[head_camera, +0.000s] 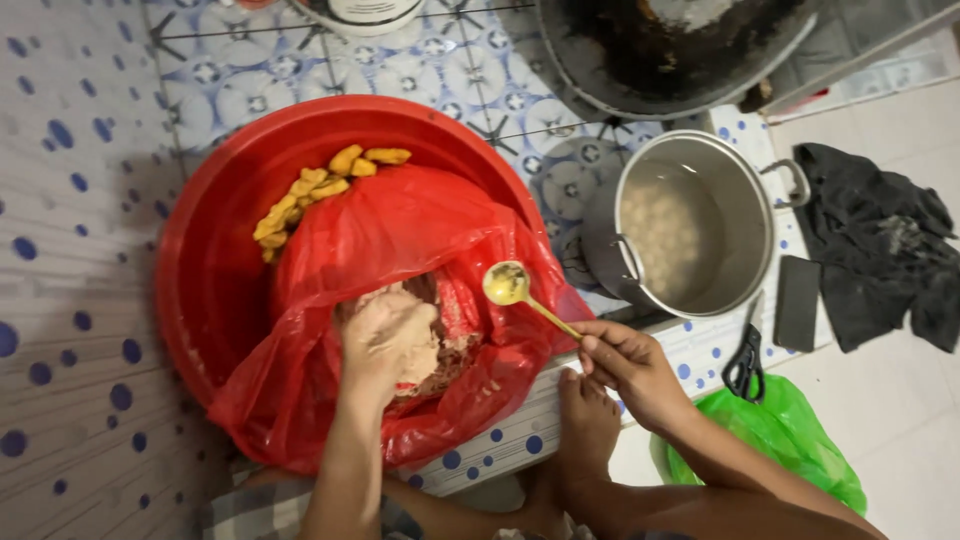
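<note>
Left hand (385, 345) in dough (425, 355) — right hand (625, 365) gripping spoon (510, 287)

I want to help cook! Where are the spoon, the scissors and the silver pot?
spoon (506, 284): head view, on its round bowl.
scissors (744, 362): head view, on the black handles.
silver pot (752, 215): head view, on its inner right wall.

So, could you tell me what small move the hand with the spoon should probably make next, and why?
Probably bring the small gold metal spoon in to the left hand. That hand is coated in pale paste and sits in the red plastic bag, while the right hand holds the spoon above it, and the steel pot alongside already holds pale balls in water.
</note>
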